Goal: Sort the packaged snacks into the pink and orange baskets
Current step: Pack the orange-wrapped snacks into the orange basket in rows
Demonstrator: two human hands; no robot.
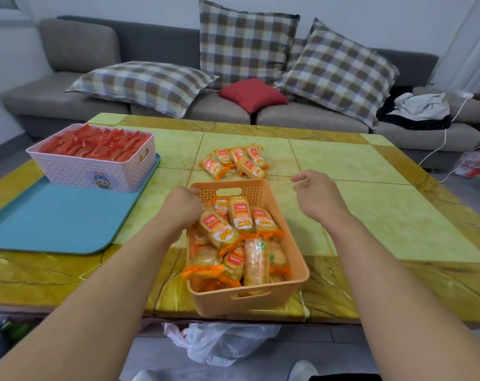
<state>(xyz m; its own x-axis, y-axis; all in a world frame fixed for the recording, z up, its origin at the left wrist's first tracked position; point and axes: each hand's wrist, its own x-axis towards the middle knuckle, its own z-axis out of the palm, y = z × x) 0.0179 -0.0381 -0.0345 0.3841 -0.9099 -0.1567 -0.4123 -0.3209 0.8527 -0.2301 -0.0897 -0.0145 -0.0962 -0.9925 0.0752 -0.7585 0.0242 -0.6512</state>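
Note:
The orange basket (263, 296) stands at the table's near edge, filled with several orange-and-yellow snack packs (240, 215). My left hand (182, 206) hovers over its far left corner with fingers curled down; a tilted pack (219, 231) lies right against it, and I cannot tell if the hand grips it. To the right of the basket, my right hand (314, 195) is above the table, fingers loosely apart and holding nothing. Several loose orange packs (234, 162) lie just beyond the basket. The pink basket (95, 171), full of red packs (95, 145), stands far left.
The pink basket rests on a blue tray (54, 221) at the table's left side. The yellow-green tiled table (370, 215) ends near me. A grey sofa (76, 48) with checked cushions stands behind it. A white plastic bag (222, 343) lies on the floor below.

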